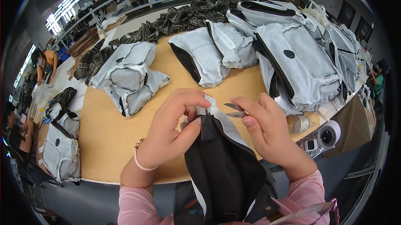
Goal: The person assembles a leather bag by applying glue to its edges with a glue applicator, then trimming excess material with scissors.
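Pinching with thumb and bent fingers, our left hand [177, 120] holds the pale upper end of the black bag [227, 162], which is at the near edge of the tan table [125, 141], its lower part extending toward us. Our right hand [267, 124] grasps metal snips [238, 114] above the table, the blades parted and pointing toward the left hand. We judge that a slip could nick our left fingers, because the blades are so near. Also the white edging [227, 125] could be cut, if the pinch loosens and the cloth shifts. Farther out, grey-white bags [296, 62] crowd the table's right side, and plaid fabric [179, 18] lies along its far side.
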### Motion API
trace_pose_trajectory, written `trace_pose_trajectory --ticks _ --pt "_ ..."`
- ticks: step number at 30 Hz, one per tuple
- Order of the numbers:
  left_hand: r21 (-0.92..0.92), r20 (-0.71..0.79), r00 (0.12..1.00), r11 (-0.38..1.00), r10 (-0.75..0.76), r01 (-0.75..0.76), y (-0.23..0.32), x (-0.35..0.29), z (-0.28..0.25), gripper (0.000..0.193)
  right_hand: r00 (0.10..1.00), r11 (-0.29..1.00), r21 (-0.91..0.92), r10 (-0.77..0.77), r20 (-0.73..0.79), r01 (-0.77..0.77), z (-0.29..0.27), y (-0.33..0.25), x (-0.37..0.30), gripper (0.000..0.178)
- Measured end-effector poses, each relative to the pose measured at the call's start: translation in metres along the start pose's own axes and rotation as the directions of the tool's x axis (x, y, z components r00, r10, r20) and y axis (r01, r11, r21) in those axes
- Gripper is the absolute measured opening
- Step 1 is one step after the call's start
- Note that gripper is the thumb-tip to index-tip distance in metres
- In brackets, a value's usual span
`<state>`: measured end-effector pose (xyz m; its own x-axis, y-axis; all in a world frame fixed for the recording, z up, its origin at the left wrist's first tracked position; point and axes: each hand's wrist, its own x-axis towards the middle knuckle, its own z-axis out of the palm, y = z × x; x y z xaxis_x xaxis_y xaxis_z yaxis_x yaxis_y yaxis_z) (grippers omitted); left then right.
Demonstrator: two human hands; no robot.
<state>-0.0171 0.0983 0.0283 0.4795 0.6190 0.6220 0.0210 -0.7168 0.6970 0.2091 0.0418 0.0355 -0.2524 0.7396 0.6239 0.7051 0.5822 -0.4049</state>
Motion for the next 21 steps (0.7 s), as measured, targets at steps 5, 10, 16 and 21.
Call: trace_pose_trajectory --ticks 5,10,16,21 --pt "-0.025 0.009 1.000 1.000 -0.015 0.016 0.000 0.000 0.002 0.039 0.997 0.997 0.031 0.072 -0.007 -0.071 0.010 0.000 -0.002 0.027" --pt "-0.008 0.012 1.000 1.000 -0.007 0.007 -0.001 0.000 0.001 0.039 0.986 0.987 0.103 0.114 0.120 -0.127 0.006 -0.003 0.002 0.024" --pt "0.007 -0.004 1.000 1.000 0.007 -0.007 -0.004 0.000 0.003 0.038 0.956 0.972 0.133 0.154 0.250 -0.192 -0.006 -0.011 0.011 0.022" --pt "-0.018 -0.012 1.000 1.000 -0.001 0.001 -0.006 0.000 0.004 0.039 0.936 0.961 0.080 0.236 0.262 -0.265 -0.004 -0.014 0.009 0.025"
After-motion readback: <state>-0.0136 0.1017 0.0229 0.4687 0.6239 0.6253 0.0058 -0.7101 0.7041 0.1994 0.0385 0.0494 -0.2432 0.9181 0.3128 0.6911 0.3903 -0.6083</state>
